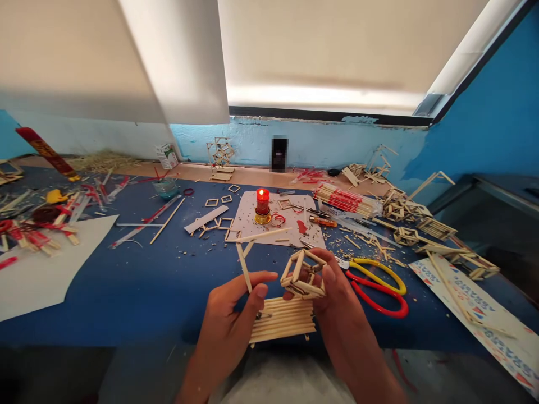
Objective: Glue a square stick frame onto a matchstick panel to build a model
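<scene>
My left hand [236, 314] pinches a thin wooden stick [243, 266] that points up and away, its index finger stretched to the right. My right hand [337, 303] holds a small open frame [303, 275] built from short sticks, at the right of the stick. Below and between the hands lies a flat raft of parallel sticks [286, 320] at the table's near edge. A lit red candle [263, 201] on a gold base stands beyond the hands, on a white paper sheet [248, 216] strewn with bits.
Scissors [379, 283] with red and yellow handles lie right of my right hand. Stick structures [404, 207] crowd the back right, near bundled sticks [347, 199]. A glass bowl [166, 188], plastic wrappers and white paper [63, 269] are on the left.
</scene>
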`<state>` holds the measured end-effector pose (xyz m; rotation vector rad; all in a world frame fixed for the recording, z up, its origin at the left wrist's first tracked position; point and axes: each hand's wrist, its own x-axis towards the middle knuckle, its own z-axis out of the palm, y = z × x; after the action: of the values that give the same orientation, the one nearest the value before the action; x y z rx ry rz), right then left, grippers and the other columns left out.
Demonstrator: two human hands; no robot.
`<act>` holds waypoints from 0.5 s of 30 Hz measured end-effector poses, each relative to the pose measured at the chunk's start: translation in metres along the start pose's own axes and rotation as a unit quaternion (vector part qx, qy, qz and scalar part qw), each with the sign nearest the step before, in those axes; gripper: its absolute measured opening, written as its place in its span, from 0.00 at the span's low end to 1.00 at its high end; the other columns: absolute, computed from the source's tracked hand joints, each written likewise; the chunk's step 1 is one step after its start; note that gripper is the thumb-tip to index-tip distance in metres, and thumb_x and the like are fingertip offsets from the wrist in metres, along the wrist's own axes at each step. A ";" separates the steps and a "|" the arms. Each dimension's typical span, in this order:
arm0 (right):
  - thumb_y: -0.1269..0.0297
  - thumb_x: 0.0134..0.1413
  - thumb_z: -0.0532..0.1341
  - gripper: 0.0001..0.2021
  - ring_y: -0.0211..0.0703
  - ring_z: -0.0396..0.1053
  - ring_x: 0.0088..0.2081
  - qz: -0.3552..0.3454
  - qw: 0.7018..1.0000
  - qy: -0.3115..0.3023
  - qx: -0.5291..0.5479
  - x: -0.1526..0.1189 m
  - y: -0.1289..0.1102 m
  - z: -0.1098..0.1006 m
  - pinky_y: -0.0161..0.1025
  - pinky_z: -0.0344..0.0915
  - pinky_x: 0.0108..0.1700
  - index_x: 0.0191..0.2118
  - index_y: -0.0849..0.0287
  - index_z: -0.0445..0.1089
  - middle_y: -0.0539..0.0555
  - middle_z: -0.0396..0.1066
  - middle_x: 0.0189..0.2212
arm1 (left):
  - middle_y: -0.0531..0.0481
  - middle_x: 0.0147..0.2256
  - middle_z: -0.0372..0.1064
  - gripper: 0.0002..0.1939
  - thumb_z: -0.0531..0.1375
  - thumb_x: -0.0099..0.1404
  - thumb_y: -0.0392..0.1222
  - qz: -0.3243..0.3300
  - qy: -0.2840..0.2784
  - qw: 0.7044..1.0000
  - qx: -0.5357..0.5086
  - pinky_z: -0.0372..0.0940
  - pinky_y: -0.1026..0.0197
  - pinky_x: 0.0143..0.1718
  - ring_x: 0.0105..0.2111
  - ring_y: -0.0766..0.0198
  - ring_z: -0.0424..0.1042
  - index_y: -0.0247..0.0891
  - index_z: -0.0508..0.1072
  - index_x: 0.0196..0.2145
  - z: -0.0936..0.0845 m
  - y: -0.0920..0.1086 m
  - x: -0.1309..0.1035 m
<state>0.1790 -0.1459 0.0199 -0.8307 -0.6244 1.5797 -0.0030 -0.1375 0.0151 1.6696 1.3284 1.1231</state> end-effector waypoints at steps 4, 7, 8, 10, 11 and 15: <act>0.46 0.57 0.68 0.17 0.45 0.75 0.33 0.028 0.997 -0.044 -0.061 0.003 0.004 -0.003 0.39 0.70 0.38 0.38 0.55 0.69 0.53 0.78 0.35 | 0.57 0.27 0.73 0.14 0.58 0.73 0.49 0.019 -0.038 0.999 -0.002 0.62 0.69 0.29 0.24 0.69 0.68 0.49 0.78 0.53 -0.002 -0.002 -0.001; 0.46 0.60 0.66 0.18 0.41 0.72 0.30 0.053 0.994 -0.078 -0.061 0.006 0.009 -0.005 0.36 0.68 0.36 0.35 0.57 0.69 0.52 0.76 0.33 | 0.56 0.28 0.74 0.13 0.57 0.75 0.48 0.029 -0.099 0.994 -0.022 0.63 0.69 0.33 0.27 0.67 0.70 0.46 0.80 0.46 -0.005 -0.005 -0.002; 0.46 0.60 0.66 0.18 0.39 0.71 0.29 0.058 0.993 -0.085 -0.061 0.007 0.011 -0.006 0.35 0.67 0.35 0.34 0.57 0.69 0.51 0.75 0.31 | 0.55 0.29 0.74 0.13 0.56 0.75 0.48 0.028 -0.113 0.993 -0.028 0.63 0.68 0.34 0.28 0.67 0.70 0.44 0.80 0.42 -0.007 -0.006 -0.002; 0.46 0.60 0.66 0.19 0.37 0.69 0.28 0.060 0.992 -0.086 -0.070 0.010 0.015 -0.006 0.34 0.66 0.34 0.33 0.58 0.68 0.50 0.73 0.29 | 0.54 0.29 0.73 0.14 0.56 0.75 0.49 0.017 -0.130 0.990 -0.042 0.63 0.67 0.34 0.29 0.66 0.70 0.42 0.78 0.37 -0.009 -0.008 -0.004; 0.45 0.59 0.67 0.20 0.37 0.69 0.29 0.054 0.992 -0.083 -0.081 0.011 0.017 -0.006 0.33 0.65 0.34 0.32 0.59 0.68 0.50 0.72 0.28 | 0.54 0.29 0.73 0.14 0.55 0.75 0.49 0.009 -0.135 0.990 -0.050 0.63 0.67 0.33 0.28 0.65 0.70 0.42 0.77 0.37 -0.010 -0.009 -0.005; 0.41 0.56 0.67 0.23 0.38 0.67 0.28 0.032 0.989 -0.082 -0.116 0.012 0.020 -0.006 0.33 0.63 0.31 0.30 0.58 0.66 0.50 0.70 0.26 | 0.55 0.27 0.67 0.16 0.53 0.76 0.51 -0.011 -0.143 0.987 -0.065 0.60 0.67 0.29 0.26 0.67 0.65 0.40 0.74 0.36 -0.011 -0.009 -0.010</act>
<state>0.1712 -0.1381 -0.0014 -0.9042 -0.9217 1.6654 -0.0169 -0.1455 0.0091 1.6448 1.0652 0.8973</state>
